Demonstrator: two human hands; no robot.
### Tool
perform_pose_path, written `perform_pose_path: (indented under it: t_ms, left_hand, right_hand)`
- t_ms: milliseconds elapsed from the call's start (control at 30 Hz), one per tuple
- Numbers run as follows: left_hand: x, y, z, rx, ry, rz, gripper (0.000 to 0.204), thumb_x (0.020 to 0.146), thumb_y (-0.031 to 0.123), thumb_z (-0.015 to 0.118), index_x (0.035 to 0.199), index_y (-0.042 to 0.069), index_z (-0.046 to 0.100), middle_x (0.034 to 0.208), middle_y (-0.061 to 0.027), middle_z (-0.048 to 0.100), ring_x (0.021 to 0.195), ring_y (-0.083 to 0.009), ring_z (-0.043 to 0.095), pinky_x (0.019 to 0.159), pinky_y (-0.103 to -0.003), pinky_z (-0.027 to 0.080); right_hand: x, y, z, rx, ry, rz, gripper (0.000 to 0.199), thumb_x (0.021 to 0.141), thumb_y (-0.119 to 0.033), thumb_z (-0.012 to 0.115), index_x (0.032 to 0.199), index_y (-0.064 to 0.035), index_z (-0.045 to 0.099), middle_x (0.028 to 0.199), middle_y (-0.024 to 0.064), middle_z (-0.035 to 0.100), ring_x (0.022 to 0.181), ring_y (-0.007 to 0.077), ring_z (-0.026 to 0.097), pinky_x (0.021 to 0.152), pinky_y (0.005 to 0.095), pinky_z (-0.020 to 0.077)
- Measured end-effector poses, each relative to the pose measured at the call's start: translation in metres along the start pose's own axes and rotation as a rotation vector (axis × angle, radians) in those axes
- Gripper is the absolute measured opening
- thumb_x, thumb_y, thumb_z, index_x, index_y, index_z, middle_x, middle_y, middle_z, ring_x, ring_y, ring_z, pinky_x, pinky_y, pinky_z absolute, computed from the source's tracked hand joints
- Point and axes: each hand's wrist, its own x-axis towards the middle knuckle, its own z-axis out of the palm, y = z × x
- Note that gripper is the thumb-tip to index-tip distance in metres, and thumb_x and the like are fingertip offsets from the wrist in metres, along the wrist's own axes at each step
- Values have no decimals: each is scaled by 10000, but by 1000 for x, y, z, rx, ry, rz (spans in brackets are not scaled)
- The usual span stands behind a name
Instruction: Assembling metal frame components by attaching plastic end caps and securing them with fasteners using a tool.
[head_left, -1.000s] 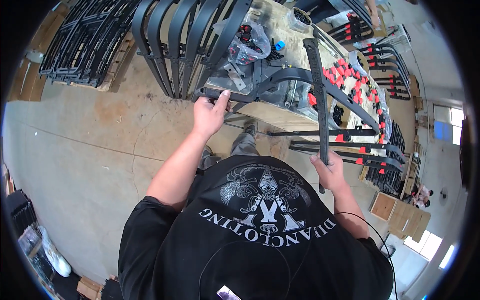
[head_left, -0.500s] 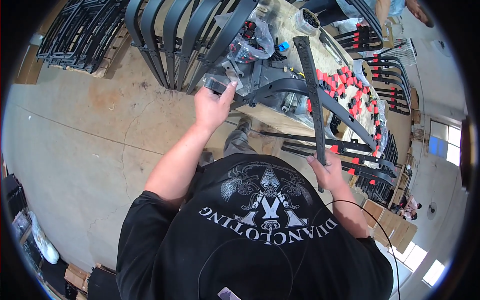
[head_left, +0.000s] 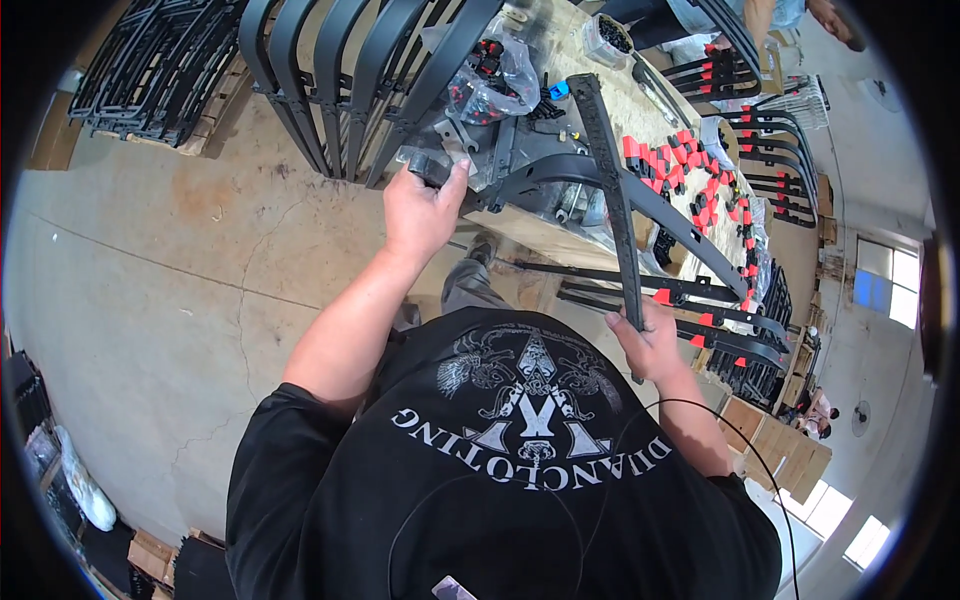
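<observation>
My right hand [head_left: 650, 342] is closed around the lower end of a long, flat, worn dark metal bar [head_left: 615, 180], which slants up over the workbench. My left hand [head_left: 424, 212] is closed at the bench's left edge, thumb up, on a short black rounded piece [head_left: 424, 168]; whether it joins a longer part is hidden. A curved black frame part [head_left: 560, 172] lies across the bench corner, passing under the bar. Beside my left fingertips are a grey wrench [head_left: 457, 140] and a clear plastic bag [head_left: 510, 85] of black and red pieces.
Several curved black frames [head_left: 340, 80] stand at the bench's left. Red and black clips [head_left: 690, 165] cover the bench [head_left: 570, 40] near a tub of small black parts [head_left: 607, 45]. More bars [head_left: 720, 320] with red clips lie right. Another person's arm [head_left: 760, 18] shows at far right.
The bar's upper end has shifted slightly left along with my right hand. My left hand has turned a little, and more of the black piece's rounded end shows.
</observation>
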Motion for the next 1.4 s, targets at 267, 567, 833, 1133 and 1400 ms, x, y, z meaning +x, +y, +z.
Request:
perform_pose_path:
  t_ms: [267,567,833,1133,1400]
  left_hand:
    - [0,2,4,-20,-24,47,229,885,236,752,878,20,676,740,-139,674,673,-272,652,657,-373,509]
    - [6,16,4,43,-104,31,236,900,261,722,987,44,688,878,-166,711,814,-340,692,753,-392,532]
    - [9,16,5,26,-103,40,231,903,249,708,1024,53,690,912,-172,716,861,-363,693,777,-398,535]
    - [6,14,5,2,-70,23,228,901,238,707,1035,54,689,914,-172,720,866,-360,700,774,-403,539]
    - [11,0,2,51,-172,45,258,920,280,673,978,29,689,885,-213,703,852,-407,680,752,-437,533]
  right_hand:
    - [-7,-5,2,6,-17,34,267,845,-120,716,687,-19,526,666,133,502,646,339,514,612,435,415]
    - [-3,-3,-6,-112,-107,-59,256,882,-160,690,721,-12,559,672,147,515,658,348,533,619,441,428]
    - [16,-30,-27,-226,-143,-145,269,915,-217,672,760,-4,616,702,164,567,682,374,573,638,442,458]
    - [25,-32,-32,-245,-138,-143,321,931,-259,655,769,15,610,713,181,566,692,393,579,641,461,460]
    - [36,-37,-32,-271,-202,-130,328,933,-282,654,812,22,645,733,191,583,719,408,594,659,458,476]
